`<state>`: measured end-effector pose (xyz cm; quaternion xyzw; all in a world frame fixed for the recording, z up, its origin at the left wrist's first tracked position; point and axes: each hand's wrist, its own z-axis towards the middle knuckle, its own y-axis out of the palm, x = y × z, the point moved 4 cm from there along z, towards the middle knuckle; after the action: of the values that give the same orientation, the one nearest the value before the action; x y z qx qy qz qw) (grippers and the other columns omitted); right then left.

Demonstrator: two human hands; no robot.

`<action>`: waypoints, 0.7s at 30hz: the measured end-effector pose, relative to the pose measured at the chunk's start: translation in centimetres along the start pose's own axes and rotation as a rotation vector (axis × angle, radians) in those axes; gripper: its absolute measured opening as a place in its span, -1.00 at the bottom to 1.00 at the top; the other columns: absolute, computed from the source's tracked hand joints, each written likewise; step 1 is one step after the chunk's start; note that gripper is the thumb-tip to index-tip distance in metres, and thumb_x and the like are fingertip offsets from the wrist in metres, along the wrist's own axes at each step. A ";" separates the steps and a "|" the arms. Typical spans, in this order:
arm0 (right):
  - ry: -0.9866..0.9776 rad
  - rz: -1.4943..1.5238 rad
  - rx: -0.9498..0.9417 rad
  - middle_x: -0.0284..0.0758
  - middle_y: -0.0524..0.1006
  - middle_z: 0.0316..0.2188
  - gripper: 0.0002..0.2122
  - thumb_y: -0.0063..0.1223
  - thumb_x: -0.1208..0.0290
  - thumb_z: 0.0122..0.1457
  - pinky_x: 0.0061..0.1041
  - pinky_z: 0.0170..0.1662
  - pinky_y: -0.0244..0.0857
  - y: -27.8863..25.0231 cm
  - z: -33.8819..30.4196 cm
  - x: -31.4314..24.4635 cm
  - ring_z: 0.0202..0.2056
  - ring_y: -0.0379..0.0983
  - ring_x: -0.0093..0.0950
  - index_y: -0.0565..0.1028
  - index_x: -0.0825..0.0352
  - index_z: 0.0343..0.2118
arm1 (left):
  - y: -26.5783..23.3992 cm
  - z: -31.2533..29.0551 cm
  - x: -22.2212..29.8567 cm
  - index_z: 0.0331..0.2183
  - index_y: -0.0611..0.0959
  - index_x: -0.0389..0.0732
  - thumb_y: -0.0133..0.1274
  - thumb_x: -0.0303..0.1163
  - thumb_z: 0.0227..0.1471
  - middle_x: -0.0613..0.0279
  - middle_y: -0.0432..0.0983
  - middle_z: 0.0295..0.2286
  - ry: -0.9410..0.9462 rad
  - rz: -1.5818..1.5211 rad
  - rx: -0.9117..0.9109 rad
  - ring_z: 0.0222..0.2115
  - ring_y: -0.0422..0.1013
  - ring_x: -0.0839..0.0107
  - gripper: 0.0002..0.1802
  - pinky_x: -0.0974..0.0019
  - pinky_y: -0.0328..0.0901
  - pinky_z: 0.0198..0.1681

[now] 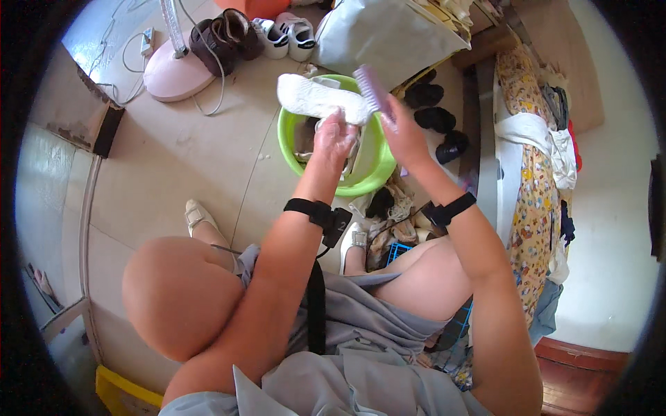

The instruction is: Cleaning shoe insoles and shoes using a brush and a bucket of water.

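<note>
Gripping the white sole-shaped item (305, 96) by its underside, my left hand (335, 135) is positioned at the upper centre of the frame, with the thumb and fingers closed on the lower edge. The item lies roughly horizontal above the far part of the green basin (379, 159), its left end reaching to the basin's rim. My right hand (402, 132), just right of the basin's centre, is closed around the handle of the lilac brush (372, 87). The brush is tilted, its bristles facing left toward the right end of the item; I cannot tell whether they are in contact. Dark and pale articles lie inside the basin, partly hidden by my left hand and forearm. Each forearm carries 1 black strap: the left strap (302, 206) at the centre of the frame, the right strap (459, 205) at centre right. Near the top edge, the brown shoes (225, 38) and the white sneakers (286, 36) stand between the pink round base (177, 73) at upper left and the silver-grey bag (388, 38) at upper right. Black shoes (436, 119) lie to the right of the basin. Patterned fabric (528, 187) hangs along the right side.
</note>
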<state>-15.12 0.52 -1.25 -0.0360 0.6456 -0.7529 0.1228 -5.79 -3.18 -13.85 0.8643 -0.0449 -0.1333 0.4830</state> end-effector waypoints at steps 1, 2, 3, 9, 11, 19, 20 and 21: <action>0.147 0.320 0.019 -0.23 0.46 -0.63 -0.58 -0.03 0.32 0.06 -0.38 -0.49 0.28 -0.1 0.1 1.0 -0.59 0.42 -0.35 0.26 0.26 0.01 | 0.4 -0.6 -0.7 -0.15 0.40 -0.25 -0.14 -0.43 0.08 0.17 0.41 -0.21 0.002 0.102 -0.030 -0.17 0.35 0.25 -0.75 0.14 0.23 -0.01; 0.296 0.639 0.038 -0.30 0.47 -0.64 -0.61 0.03 0.33 0.01 -0.46 -0.47 0.28 0.1 -0.1 1.9 -0.59 0.41 -0.46 0.35 0.35 -0.08 | 0.8 -1.2 -1.3 -0.16 0.40 -0.27 -0.11 -0.47 0.06 0.16 0.41 -0.22 0.012 0.146 -0.097 -0.18 0.36 0.25 -0.74 0.19 0.23 -0.02; 0.291 0.639 0.035 -0.30 0.47 -0.64 -0.61 0.03 0.33 0.01 -0.46 -0.47 0.28 0.4 -0.1 1.8 -0.59 0.41 -0.46 0.35 0.35 -0.08 | 0.6 -1.2 -1.4 -0.16 0.40 -0.27 -0.11 -0.47 0.06 0.16 0.41 -0.22 0.016 0.142 -0.098 -0.18 0.36 0.25 -0.74 0.19 0.23 -0.02; 0.490 1.043 -0.068 -0.38 0.48 -0.54 -0.67 0.20 0.36 -0.16 -0.56 -0.39 0.28 1.6 -0.7 1.3 -0.49 0.39 -0.60 0.46 0.48 -0.35 | -0.6 -1.0 -2.4 -0.22 0.40 -0.25 -0.03 -0.57 -0.02 0.19 0.40 -0.35 -0.128 0.173 -0.097 -0.28 0.37 0.28 -0.75 0.15 0.32 -0.24; 0.420 0.875 -0.004 -0.29 0.50 -0.52 -0.69 0.19 0.36 -0.19 -0.51 -0.35 0.29 1.0 -0.8 2.4 -0.49 0.43 -0.49 0.48 0.45 -0.38 | -0.4 -1.4 -3.5 -0.23 0.42 -0.24 -0.05 -0.50 0.00 0.20 0.41 -0.35 -0.111 0.297 -0.050 -0.30 0.36 0.29 -0.78 0.19 0.30 -0.24; 0.169 0.452 -0.215 -0.11 0.49 -0.46 -0.65 0.16 0.35 -0.18 -0.40 -0.28 0.30 2.4 -1.2 -1.9 -0.42 0.44 -0.22 0.47 0.41 -0.30 | 0.0 -0.4 -0.5 -0.27 0.39 -0.18 -0.27 -0.12 0.10 0.13 0.44 -0.38 -0.191 0.262 -0.200 -0.34 0.36 0.23 -0.66 0.00 0.31 -0.35; 0.166 0.597 -0.160 -0.10 0.50 -0.43 -0.63 0.14 0.33 -0.13 -0.40 -0.28 0.30 2.2 -1.2 -1.3 -0.41 0.44 -0.22 0.44 0.41 -0.24 | 0.1 -0.8 -0.8 -0.19 0.37 -0.16 -0.30 -0.09 0.11 0.12 0.42 -0.35 -0.265 0.173 -0.202 -0.35 0.36 0.23 -0.62 0.05 0.31 -0.44; 0.152 0.747 -0.104 -0.09 0.50 -0.41 -0.62 0.13 0.32 -0.08 -0.41 -0.28 0.30 1.8 -0.9 -1.1 -0.40 0.45 -0.22 0.42 0.41 -0.19 | 0.1 -1.0 -0.1 -0.19 0.37 -0.16 -0.30 -0.09 0.11 0.12 0.42 -0.35 -0.257 0.173 -0.203 -0.35 0.36 0.23 -0.62 0.05 0.31 -0.44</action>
<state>-14.00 1.40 -3.01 0.2515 0.6587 -0.6232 0.3383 -5.55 -2.38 -13.21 0.7799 -0.1667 -0.2046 0.5675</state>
